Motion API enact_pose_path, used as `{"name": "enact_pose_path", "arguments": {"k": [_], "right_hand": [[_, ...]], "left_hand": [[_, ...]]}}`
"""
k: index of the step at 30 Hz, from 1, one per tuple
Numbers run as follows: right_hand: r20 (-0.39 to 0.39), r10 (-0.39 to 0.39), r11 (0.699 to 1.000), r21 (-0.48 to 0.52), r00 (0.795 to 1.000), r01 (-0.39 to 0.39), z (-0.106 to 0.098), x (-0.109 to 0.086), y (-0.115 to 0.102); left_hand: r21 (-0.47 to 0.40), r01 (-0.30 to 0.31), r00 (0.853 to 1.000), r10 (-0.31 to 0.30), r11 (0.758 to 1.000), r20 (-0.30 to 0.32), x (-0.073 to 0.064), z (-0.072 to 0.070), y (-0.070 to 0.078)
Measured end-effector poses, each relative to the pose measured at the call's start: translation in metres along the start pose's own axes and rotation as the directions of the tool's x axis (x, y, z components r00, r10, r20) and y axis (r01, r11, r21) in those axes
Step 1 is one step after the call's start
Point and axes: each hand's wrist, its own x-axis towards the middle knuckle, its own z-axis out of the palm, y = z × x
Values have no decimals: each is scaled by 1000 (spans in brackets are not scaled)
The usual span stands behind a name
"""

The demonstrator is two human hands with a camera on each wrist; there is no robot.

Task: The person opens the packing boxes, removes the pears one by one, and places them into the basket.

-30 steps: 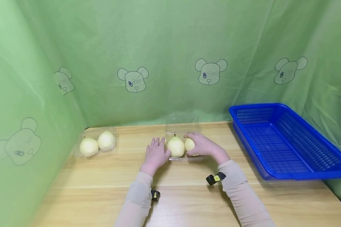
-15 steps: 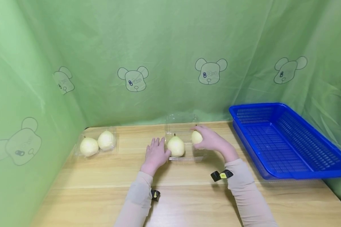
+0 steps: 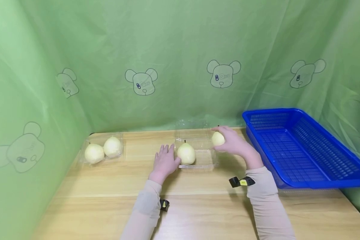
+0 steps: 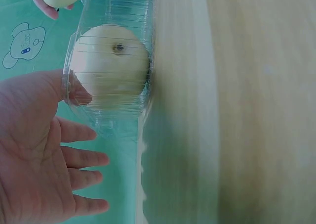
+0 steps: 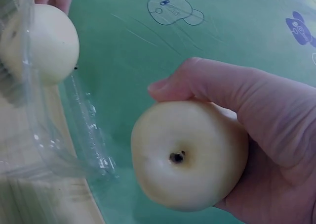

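Note:
A clear plastic clamshell box (image 3: 206, 159) lies with its lid up on the wooden table, one pale yellow pear (image 3: 186, 154) in its left half. My left hand (image 3: 165, 163) rests at the box's left side, fingers straight and spread. In the left wrist view its thumb (image 4: 79, 91) shows through the clear wall, beside the pear. Above and right of the box my right hand (image 3: 232, 141) grips a second pear (image 3: 218, 138) from the side. That pear's dark-centred bottom faces the camera in the right wrist view, thumb on one side; the other fingers are mostly hidden behind it.
To the left, another clear box (image 3: 85, 160) holds two pears (image 3: 94, 153). A blue perforated plastic basket (image 3: 288, 185) stands at the right, near my right forearm. Green curtain (image 3: 180, 93) encloses the back and sides of the table (image 3: 108, 200).
My right hand has lifted the second pear out of the box's right half and carried it up and to the right. My left hand has stayed beside the box.

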Motion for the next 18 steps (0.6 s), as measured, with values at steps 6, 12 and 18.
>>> {"name": "enact_pose_path", "arguments": {"k": [6,12,18], "right_hand": [[-17,19,1000,-8,1000,-19,-10,-4,1],[-30,35,999,-18,999,-36,-18,-7,3],[-52,53,998,-35,997,-55,-24,-10,5]], "left_hand": [[5,4,1000,-4,1000,0,0,0,-1],[9,10,1000,-10,1000,1,0,1,-2],[12,10,1000,-10,1000,0,1,2,-2]]}}
